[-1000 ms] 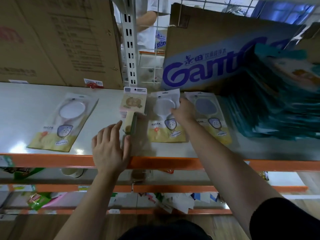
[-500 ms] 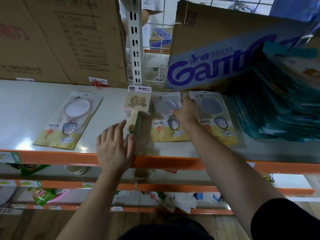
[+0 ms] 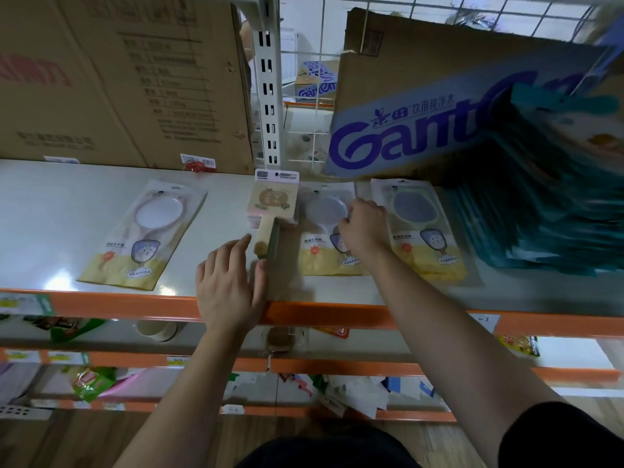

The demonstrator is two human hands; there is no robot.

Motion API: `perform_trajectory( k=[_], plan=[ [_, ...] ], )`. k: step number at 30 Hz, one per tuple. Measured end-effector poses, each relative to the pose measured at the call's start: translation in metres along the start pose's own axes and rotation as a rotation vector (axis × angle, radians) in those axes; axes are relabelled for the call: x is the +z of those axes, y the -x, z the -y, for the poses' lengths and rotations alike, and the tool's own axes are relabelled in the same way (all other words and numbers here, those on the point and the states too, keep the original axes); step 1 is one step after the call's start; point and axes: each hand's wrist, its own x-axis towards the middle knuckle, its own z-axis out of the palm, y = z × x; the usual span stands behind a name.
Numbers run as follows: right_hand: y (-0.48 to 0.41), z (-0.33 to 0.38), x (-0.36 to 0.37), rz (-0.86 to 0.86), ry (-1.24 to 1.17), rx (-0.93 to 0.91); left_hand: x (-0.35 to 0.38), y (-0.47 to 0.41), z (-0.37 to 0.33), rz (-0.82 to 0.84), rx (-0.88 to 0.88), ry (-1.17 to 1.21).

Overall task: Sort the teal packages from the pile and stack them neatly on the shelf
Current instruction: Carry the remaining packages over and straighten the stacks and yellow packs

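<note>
— Where are our hands?
— Our left hand (image 3: 229,285) lies flat on the shelf (image 3: 50,214) beside the brush package (image 3: 273,201). Our right hand (image 3: 363,228) curls onto the middle mirror package (image 3: 317,261); we cannot tell if it grips.
— The teal packages (image 3: 540,224)?
— Stacked at the shelf's right end.

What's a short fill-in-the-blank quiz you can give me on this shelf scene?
1. The shelf has an ____ front edge.
2. ____ mirror packs lie flat on it, and the right hand touches the middle pack.
3. The teal pile lies to the ____ of the right hand.

Missing words: orange; three; right.
</note>
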Motion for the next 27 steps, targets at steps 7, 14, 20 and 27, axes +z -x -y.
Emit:
perform_trajectory(
  k=[7, 14, 20, 27],
  plan=[
    [0.052, 0.001, -0.006, -0.064, -0.163, -0.208, -0.014, -0.002, 0.0, 0.072, 0.002, 0.11],
    [0.113, 0.021, 0.011, -0.053, -0.205, -0.443, -0.039, -0.013, 0.023, -0.056, -0.054, 0.236],
    [0.116, 0.022, 0.016, -0.111, -0.118, -0.525, -0.064, -0.06, 0.096, 0.003, -0.38, -0.151],
    [0.118, 0.02, 0.015, -0.126, -0.121, -0.516, -0.055, -0.096, 0.121, 0.376, -0.571, -0.281]
  ],
)
